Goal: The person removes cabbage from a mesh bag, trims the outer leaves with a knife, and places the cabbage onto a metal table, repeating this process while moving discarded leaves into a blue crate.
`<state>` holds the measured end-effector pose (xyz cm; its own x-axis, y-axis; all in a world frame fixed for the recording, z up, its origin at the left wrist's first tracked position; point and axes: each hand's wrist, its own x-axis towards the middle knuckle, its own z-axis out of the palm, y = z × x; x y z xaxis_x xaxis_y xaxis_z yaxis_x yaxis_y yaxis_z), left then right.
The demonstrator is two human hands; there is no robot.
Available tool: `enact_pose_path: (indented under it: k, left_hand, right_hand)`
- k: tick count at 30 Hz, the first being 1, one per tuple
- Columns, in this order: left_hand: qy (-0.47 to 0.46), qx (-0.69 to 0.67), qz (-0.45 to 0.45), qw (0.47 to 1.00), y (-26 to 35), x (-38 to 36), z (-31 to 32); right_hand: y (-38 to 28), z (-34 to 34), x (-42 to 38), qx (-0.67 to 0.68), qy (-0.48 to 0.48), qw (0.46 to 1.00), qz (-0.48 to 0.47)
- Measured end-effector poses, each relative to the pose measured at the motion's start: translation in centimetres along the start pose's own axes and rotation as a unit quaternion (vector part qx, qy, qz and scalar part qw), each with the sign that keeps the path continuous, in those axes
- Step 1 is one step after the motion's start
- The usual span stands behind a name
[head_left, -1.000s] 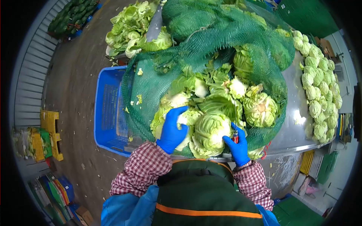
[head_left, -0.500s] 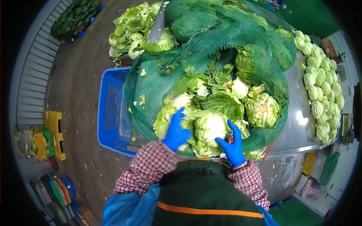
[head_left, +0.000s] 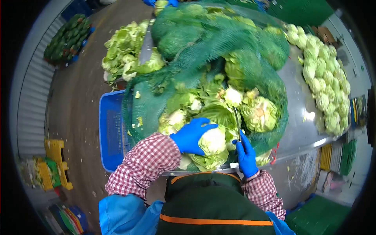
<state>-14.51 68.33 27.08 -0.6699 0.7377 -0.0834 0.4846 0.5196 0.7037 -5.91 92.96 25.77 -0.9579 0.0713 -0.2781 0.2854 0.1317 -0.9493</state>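
My left hand, in a blue glove, curls over the top and left side of a pale, trimmed cabbage near the table's front edge. Loose outer leaves spread beneath this cabbage. A knife is in my right hand, its narrow dark blade pointing away from me, just right of the cabbage. Behind them a leafy cabbage and more leaves lie on the green mesh sack. The knife's handle is mostly hidden by my fingers.
A blue crate stands left of the metal table. Rows of trimmed cabbages sit along the right side. Discarded leaves are heaped at the back left. Another person's blue-gloved hand shows at the top edge beside a cabbage.
My left hand has moved right and closed over the cabbage. The knife, mostly hidden before, now extends from my right hand. The view has shifted, and another person's gloved hands have appeared at the top.
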Motion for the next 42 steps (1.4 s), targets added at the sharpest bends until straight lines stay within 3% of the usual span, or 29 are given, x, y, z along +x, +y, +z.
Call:
enact_pose_path:
  k: [2,5,8,11,12,13,16,17,18,20,21,23,24,27,30,32,34,36,39,40,42]
  left_hand:
    - [0.042,-0.015,-0.031,0.999,-0.1,0.0,0.8]
    - [0.016,-0.039,-0.074,0.996,1.2,0.4,0.5]
    - [0.022,-0.037,-0.091,0.995,1.7,0.2,1.0]
    - [0.039,-0.056,-0.132,0.989,2.2,-1.1,1.6]
    - [0.043,-0.065,-0.139,0.987,2.3,-2.0,1.7]
    - [0.046,-0.072,-0.146,0.986,2.0,-2.6,1.5]
    - [0.097,-0.161,-0.090,0.978,-1.6,-3.4,2.8]
    - [0.058,-0.282,-0.123,0.950,-1.8,-3.1,2.1]
    - [0.066,-0.281,-0.121,0.950,-2.0,-3.1,2.1]
    - [0.115,-0.282,-0.130,0.943,-2.4,-3.6,2.9]
    - [0.139,-0.252,-0.119,0.950,-2.1,-3.8,3.2]
    - [0.158,-0.227,-0.124,0.953,-1.2,-3.9,4.2]
    - [0.182,-0.198,-0.126,0.955,-0.7,-3.6,4.5]
    - [0.186,-0.186,-0.129,0.956,-0.2,-3.0,4.1]
    - [0.144,-0.132,-0.074,0.978,0.2,-3.7,4.2]
    - [0.161,-0.107,-0.081,0.978,0.8,-4.1,4.7]
    - [0.204,-0.203,-0.097,0.953,0.7,-4.6,4.8]
    - [0.204,-0.229,-0.099,0.947,1.0,-5.3,3.8]
    - [0.202,-0.381,-0.026,0.902,3.5,-7.3,1.0]
    - [0.203,-0.381,-0.030,0.902,4.4,-7.6,0.3]
    - [0.269,-0.410,0.073,0.868,5.8,-7.3,-1.0]
  right_hand:
    - [0.4,0.9,-2.2,-0.084,0.016,0.994,-0.069]
    - [0.1,2.0,-2.9,-0.189,-0.016,0.973,-0.130]
    - [0.8,3.0,-1.9,-0.252,-0.015,0.963,-0.093]
    - [4.4,1.8,2.1,-0.128,0.070,0.989,-0.017]
    - [4.0,1.3,2.7,-0.150,0.042,0.986,-0.059]
    - [3.7,1.5,2.9,-0.115,0.010,0.993,-0.018]
    - [-1.3,3.5,1.3,-0.036,-0.045,0.981,0.188]
    - [-1.0,4.5,0.9,-0.066,-0.006,0.997,0.032]
    - [-1.0,4.3,0.4,-0.119,-0.024,0.992,-0.042]
    - [-1.8,3.6,-0.1,-0.234,-0.085,0.964,-0.089]
    - [-2.6,3.5,0.3,-0.235,-0.089,0.964,-0.087]
    - [-4.1,3.3,2.0,-0.316,-0.188,0.927,0.076]
    - [-3.3,3.0,2.4,-0.318,-0.189,0.926,0.074]
    - [1.2,2.3,4.5,-0.195,-0.165,0.967,-0.022]
    - [2.3,0.7,6.3,-0.257,-0.096,0.962,0.001]
    - [1.8,0.8,6.2,-0.246,-0.110,0.962,0.039]
    - [1.4,2.0,4.9,-0.109,-0.093,0.987,0.074]
    - [0.0,1.8,4.8,-0.134,-0.059,0.986,0.081]
    - [-3.8,1.1,4.8,0.128,-0.011,0.978,0.164]
    - [-4.6,1.1,5.1,0.138,0.005,0.979,0.151]
    - [-6.0,1.0,5.9,0.076,-0.006,0.987,0.140]
